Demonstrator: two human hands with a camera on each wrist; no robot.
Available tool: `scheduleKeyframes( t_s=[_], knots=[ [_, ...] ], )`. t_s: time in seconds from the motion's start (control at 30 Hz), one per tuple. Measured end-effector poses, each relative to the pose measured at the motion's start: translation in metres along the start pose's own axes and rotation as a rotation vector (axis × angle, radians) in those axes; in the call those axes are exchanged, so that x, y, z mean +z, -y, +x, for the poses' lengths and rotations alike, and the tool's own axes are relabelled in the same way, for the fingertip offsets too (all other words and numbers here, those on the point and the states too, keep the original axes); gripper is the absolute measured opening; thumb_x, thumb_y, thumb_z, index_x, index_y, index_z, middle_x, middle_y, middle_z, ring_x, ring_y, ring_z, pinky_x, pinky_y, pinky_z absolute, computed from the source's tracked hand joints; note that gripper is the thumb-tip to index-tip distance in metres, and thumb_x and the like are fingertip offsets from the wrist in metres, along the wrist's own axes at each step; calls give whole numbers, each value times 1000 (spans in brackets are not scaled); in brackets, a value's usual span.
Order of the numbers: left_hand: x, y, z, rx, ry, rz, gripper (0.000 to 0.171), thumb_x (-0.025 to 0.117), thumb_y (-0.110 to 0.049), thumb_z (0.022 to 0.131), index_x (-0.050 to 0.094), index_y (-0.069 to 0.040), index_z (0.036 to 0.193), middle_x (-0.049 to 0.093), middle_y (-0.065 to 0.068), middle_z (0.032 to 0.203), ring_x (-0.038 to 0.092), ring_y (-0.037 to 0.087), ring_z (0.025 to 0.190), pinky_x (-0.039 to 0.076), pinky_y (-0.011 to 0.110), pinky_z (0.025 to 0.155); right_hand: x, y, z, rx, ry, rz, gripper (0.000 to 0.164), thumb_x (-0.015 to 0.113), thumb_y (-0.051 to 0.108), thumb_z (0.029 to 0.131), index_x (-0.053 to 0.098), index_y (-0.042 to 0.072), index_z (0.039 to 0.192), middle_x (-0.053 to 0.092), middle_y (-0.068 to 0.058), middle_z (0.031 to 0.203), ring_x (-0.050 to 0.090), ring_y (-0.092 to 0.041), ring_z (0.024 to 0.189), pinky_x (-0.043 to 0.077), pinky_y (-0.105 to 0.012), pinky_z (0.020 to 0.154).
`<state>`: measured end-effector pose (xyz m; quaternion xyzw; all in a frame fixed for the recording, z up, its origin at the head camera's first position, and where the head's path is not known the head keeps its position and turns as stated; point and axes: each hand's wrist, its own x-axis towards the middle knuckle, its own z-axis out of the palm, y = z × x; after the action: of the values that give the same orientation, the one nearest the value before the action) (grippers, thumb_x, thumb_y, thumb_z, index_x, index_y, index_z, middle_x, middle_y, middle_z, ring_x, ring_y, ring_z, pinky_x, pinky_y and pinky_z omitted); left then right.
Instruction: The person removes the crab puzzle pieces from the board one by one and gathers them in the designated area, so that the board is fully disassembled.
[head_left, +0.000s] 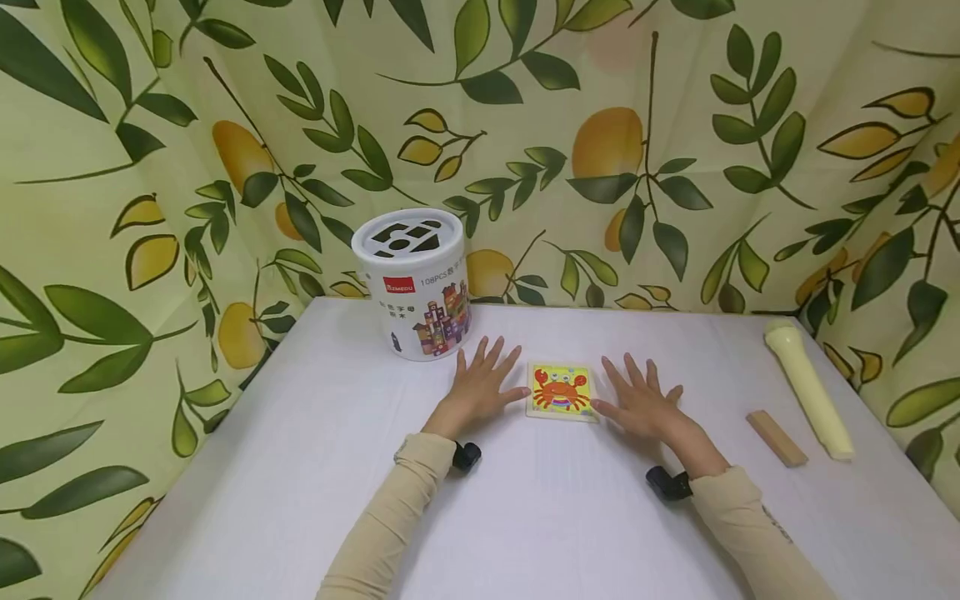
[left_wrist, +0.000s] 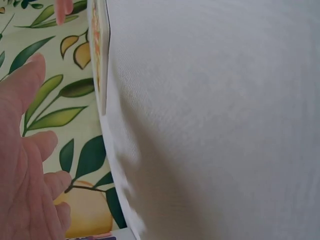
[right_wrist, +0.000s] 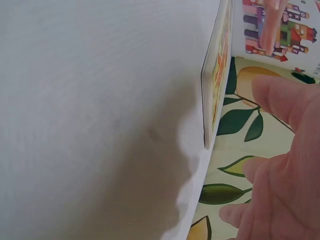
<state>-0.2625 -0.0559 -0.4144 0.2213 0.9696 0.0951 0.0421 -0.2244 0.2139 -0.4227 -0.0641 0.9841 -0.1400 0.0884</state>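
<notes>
**Fingers (head_left: 509, 362) apart on both sides of a crab picture board (head_left: 560, 392)**

Left hand (head_left: 480, 387) and right hand (head_left: 645, 407) are palm down above the white worktop (head_left: 558, 525), all digits spread. Between them the square board lies flat, picture up, a thumb tip near each side. Off right lies a wooden block (head_left: 777, 438), then a pale-yellow microphone-shaped object (head_left: 810, 392). Farther back, left, stands a 108PCS block bucket (head_left: 390, 317) before a fruit-and-leaf-print curtain (head_left: 540, 133).

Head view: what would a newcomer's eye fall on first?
Probably the bright crab picture on the white table, between the left hand and right hand. Next, the white tub with dark shapes on its top, near the table's back edge, before the leaf-patterned cloth.
</notes>
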Motion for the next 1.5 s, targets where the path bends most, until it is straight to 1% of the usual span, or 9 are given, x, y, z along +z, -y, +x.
scheduleKeyframes(
  t_s=[0.3, 0.6, 0.67, 0.73, 0.8, 0.87, 1.0, 1.17, 1.5],
  knots=[
    [2, 0, -2, 1, 12, -22, 74, 35, -66, 87, 10, -32, 148, 1, 3, 156, -8, 28, 143, -4, 60, 110, 1, -1, 0, -2, 21, -4, 83, 39, 61, 89, 5, 14, 149, -6, -29, 150, -11, -58, 131, -5, -83, 85],
    [-5, 3, 3, 8, 18, -27, 74, 35, -66, 87, 7, -34, 148, -2, 1, 156, -10, 29, 143, -3, 62, 109, -7, 1, 10, 4, 32, -15, 82, 36, 60, 90, 1, 14, 149, -5, -29, 150, -11, -57, 132, -3, -82, 87],
    [-7, 2, 4, 23, 28, -41, 74, 37, -65, 87, 7, -34, 148, -2, 1, 156, -9, 29, 143, -3, 62, 109, -9, 2, 15, 11, 18, -13, 79, 35, 58, 92, 0, 15, 149, 0, -29, 150, -6, -55, 134, 1, -81, 90],
    [-10, 2, 6, 47, 59, -56, 74, 40, -63, 88, 8, -34, 148, -1, 1, 157, -7, 28, 143, 0, 61, 110, -11, 6, 23, 2, -23, 4, 75, 36, 52, 94, 1, 16, 149, 13, -30, 148, 10, -52, 134, 13, -77, 94],
    [-11, 2, 7, 82, 107, -89, 74, 46, -58, 88, 11, -34, 147, 0, 1, 157, -5, 27, 144, 3, 59, 111, -12, 12, 32, -21, -73, 38, 69, 40, 44, 95, 7, 16, 149, 28, -29, 140, 27, -47, 128, 27, -70, 95],
    [-10, 1, 7, 124, 168, -125, 73, 51, -52, 88, 14, -33, 147, 1, 2, 156, -4, 27, 144, 5, 57, 112, -11, 19, 42, -64, -111, 73, 62, 45, 35, 96, 17, 15, 148, 40, -26, 127, 40, -40, 114, 40, -60, 90],
    [-2, -1, 8, 193, 264, -156, 67, 52, -44, 90, 20, -28, 147, 6, 7, 156, 1, 27, 144, 9, 53, 114, -3, 34, 60, -201, -92, 105, 44, 50, 22, 95, 40, 14, 136, 49, -16, 106, 46, -28, 94, 46, -44, 82],
    [1, -2, 11, 198, 281, -116, 57, 49, -38, 93, 29, -27, 145, 12, 9, 155, 10, 26, 143, 15, 49, 114, 1, 48, 79, -352, -21, 108, 33, 51, 13, 93, 51, 14, 126, 51, -12, 96, 46, -24, 86, 45, -39, 80],
    [7, -10, 13, 189, 265, 9, 56, 44, -42, 94, 25, -29, 145, 13, 8, 155, 12, 24, 143, 19, 43, 114, 1, 52, 91, -359, 25, 50, 30, 52, 9, 91, 55, 18, 120, 51, -12, 96, 46, -24, 85, 46, -34, 75]
  ],
)
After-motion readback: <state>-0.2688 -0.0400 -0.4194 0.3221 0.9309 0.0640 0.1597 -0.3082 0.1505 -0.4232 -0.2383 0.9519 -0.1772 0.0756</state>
